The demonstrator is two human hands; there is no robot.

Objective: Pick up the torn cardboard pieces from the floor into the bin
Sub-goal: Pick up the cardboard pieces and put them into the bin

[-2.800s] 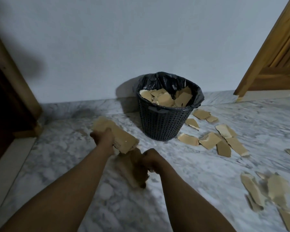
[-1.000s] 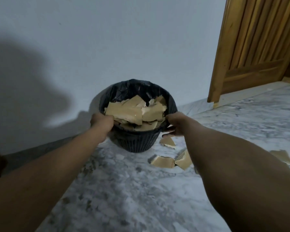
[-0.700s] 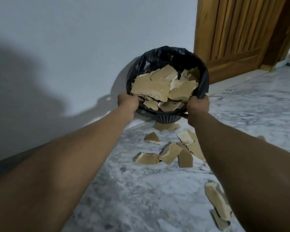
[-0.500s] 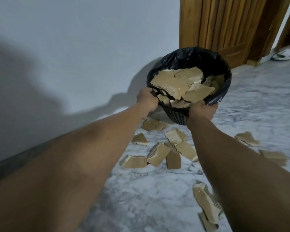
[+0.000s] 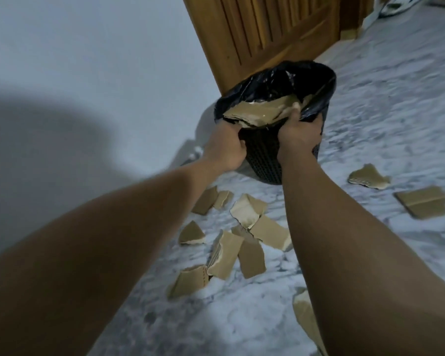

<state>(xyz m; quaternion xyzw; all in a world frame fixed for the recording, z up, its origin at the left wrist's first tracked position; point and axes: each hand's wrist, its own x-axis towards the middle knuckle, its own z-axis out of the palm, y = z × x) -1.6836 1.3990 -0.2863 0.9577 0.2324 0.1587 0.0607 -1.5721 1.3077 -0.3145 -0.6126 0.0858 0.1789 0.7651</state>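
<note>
I have both hands on the bin (image 5: pixel 263 160), near the wooden door (image 5: pixel 262 32): my left hand (image 5: pixel 226 147) grips its near rim, my right hand (image 5: pixel 299 132) curls over the rim beside it, touching the cardboard load (image 5: pixel 257 113) inside. Torn cardboard pieces (image 5: pixel 244 237) lie scattered on the marble floor (image 5: pixel 383 111) just before the bin

Showed as two bare forearms, a left forearm (image 5: pixel 113 240) and a right forearm (image 5: pixel 344 240), uncovered along the whole visible length, tapering toward the wrists. Ended in a bare left grip (image 5: pixel 226 147) and a bare right grip (image 5: pixel 299 134), knuckles rounded, finer detail blurred.
</note>
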